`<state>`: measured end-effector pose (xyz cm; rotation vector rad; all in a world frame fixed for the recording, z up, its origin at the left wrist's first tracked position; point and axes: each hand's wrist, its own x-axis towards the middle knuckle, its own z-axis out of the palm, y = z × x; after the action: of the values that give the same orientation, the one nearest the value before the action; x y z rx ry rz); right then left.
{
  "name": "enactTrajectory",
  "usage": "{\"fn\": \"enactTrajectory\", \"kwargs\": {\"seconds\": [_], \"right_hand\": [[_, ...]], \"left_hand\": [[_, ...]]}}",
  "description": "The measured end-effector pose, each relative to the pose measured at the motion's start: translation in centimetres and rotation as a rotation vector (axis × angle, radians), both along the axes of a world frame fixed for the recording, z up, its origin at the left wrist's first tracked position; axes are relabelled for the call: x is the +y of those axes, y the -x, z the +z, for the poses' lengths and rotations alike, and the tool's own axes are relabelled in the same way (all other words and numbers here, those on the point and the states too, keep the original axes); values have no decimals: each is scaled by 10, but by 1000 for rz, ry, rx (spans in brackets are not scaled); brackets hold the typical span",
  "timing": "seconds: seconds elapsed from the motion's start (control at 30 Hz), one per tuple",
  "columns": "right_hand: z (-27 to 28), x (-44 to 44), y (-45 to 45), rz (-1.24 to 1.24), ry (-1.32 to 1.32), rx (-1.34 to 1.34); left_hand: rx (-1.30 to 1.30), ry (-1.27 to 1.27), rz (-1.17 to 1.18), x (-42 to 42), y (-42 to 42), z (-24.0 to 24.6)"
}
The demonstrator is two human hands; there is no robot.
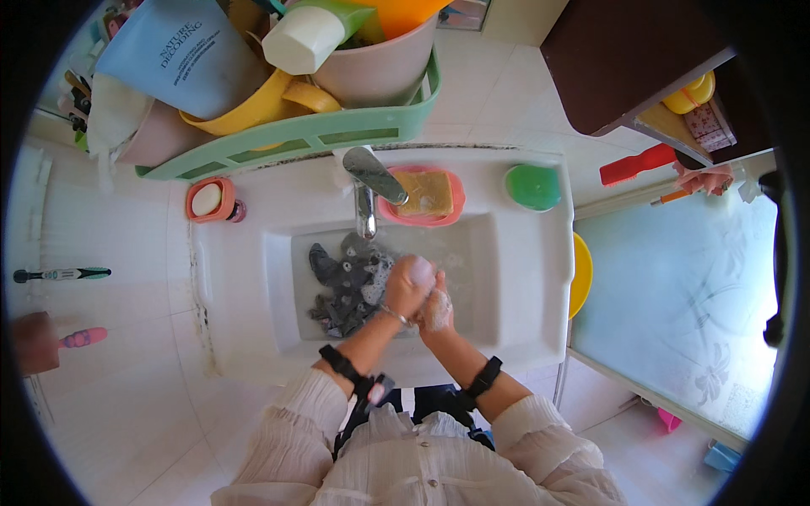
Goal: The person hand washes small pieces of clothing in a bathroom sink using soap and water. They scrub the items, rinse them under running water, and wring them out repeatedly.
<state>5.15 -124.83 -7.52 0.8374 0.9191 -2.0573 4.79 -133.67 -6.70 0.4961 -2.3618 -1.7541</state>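
Over the white washbasin (240,272), my two hands are pressed together. My left hand (408,288) is curled, with a bracelet at its wrist. Against its right side lies my right hand (438,307), wet with white suds. Whether anything is held between them is hidden. Just left of the hands, a heap of dark grey wet cloth (345,278), perhaps socks, lies in cloudy water with foam (378,284) on it. The chrome faucet (367,212) stands above the heap; I cannot tell whether water runs from it.
Behind the faucet, a pink dish (459,212) holds a yellowish soap bar (427,193). A green soap box (533,188) sits at the back right corner, a white soap (206,200) in its dish at the left. Above hangs a green rack (361,126) with cups. A dark cabinet (626,57) juts out upper right.
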Motion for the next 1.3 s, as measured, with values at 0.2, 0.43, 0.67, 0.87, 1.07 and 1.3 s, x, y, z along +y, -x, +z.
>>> {"fn": "enactTrajectory", "kwargs": {"seconds": [0.2, 0.43, 0.67, 0.87, 1.07, 1.3], "right_hand": [[-9, 9, 2, -56, -170, 145], [-10, 8, -17, 102, -142, -140], [4, 13, 2, 21, 100, -62], [18, 57, 30, -214, 131, 50], [7, 58, 18, -37, 167, -435], [17, -4, -3, -75, -31, 288]], "left_hand": [[58, 181, 10, 25, -27, -31], [-40, 166, 132, 8, -14, -8], [-225, 110, 114, 15, -6, 7], [-554, -229, -576, -70, -25, -31], [176, -15, -225, -23, -33, 10], [27, 395, -198, 14, -20, 29]]}}
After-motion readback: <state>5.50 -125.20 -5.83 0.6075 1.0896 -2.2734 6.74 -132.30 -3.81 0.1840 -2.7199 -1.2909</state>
